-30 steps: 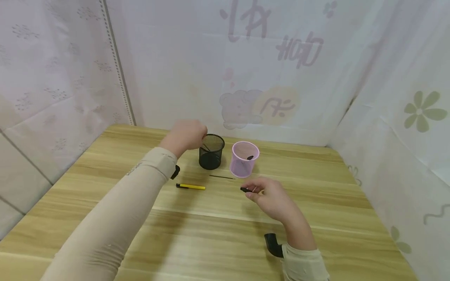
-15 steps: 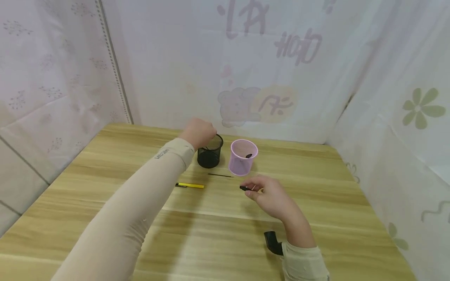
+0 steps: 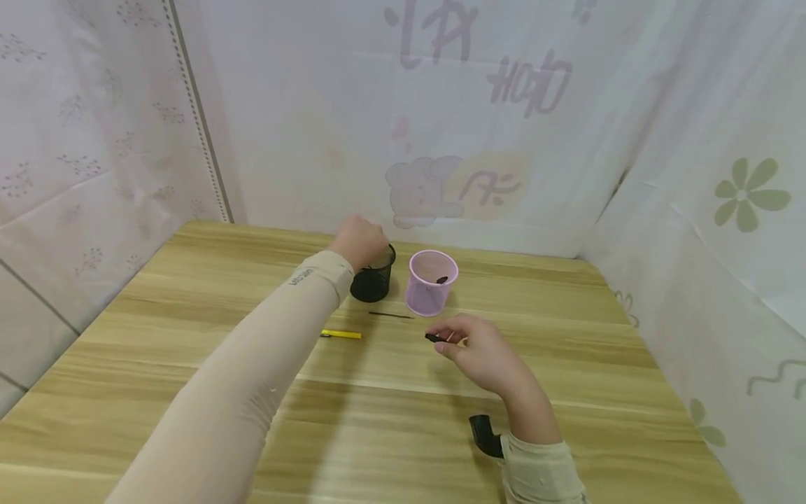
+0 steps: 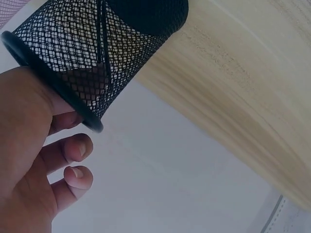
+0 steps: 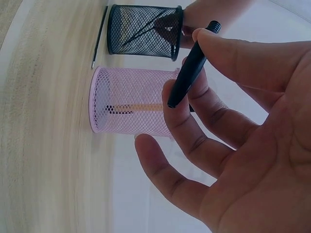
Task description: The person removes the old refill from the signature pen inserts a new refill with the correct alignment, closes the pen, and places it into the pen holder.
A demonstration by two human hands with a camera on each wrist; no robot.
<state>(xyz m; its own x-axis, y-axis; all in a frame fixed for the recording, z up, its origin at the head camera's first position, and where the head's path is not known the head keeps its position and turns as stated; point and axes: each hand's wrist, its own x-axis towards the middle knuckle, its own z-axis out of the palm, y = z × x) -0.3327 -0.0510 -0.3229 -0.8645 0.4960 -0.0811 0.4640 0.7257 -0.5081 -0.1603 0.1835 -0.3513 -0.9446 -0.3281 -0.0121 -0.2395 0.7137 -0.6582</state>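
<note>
Left hand [image 3: 360, 241] reaches into one round black mesh cup [image 3: 370, 285], can't tell its grip; right hand [image 3: 478, 355] pinches one smooth black tube [image 5: 190, 69].

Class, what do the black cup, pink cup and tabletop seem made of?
Black cup: probably painted metal, open wire mesh. Pink cup: likely coated metal, similar mesh, though plastic is possible. Tabletop: wood or printed laminate, smooth, with streaked grain.

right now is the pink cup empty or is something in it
Not empty: the pink cup holds a slim yellowish stick, seen through its mesh in the right wrist view.
</note>
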